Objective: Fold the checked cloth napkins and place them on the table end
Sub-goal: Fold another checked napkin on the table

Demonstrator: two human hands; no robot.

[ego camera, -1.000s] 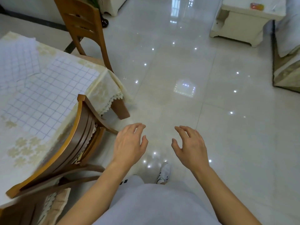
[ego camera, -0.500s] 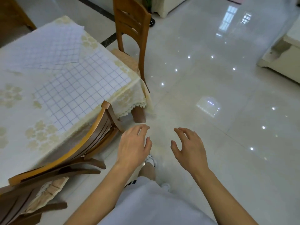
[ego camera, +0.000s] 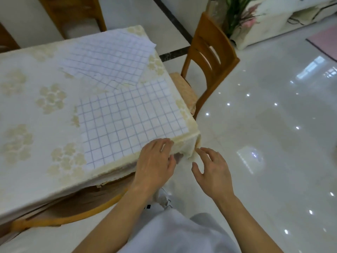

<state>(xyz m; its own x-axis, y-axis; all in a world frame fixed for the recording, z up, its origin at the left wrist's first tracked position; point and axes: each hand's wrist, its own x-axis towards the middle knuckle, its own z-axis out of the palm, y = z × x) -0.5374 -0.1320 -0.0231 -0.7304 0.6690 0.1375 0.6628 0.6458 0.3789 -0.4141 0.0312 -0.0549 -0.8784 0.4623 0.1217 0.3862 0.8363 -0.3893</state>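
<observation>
I have both hands low at the near right corner of the surface (ego camera: 27, 110), a table draped in a cream tablecloth with pale gold flower prints. My left hand (ego camera: 155, 161) rests with loosely curved fingers on the cloth-covered edge, right at the near edge of the flat white napkin with a thin blue-grey check (ego camera: 127, 121); whether a fingertip already pinches that napkin I cannot tell. My right hand (ego camera: 211, 170) hangs open, fingers spread, just off the corner over the glossy pale tiled floor (ego camera: 264, 125), touching nothing that I can see. So the napkin lies ahead and to the left of both hands, roughly square, its right edge running along the surface's right side, and the left hand is plainly nearer. I judge the right hand must come inward over the corner to take the napkin's near right corner. Beyond it a loose pile of similar check napkins (ego camera: 109, 57) lies overlapping at the far right corner. A wooden chair with a slatted back (ego camera: 209, 52) stands just beside that far right side, while the surface's left stretch offers room for folding.
</observation>
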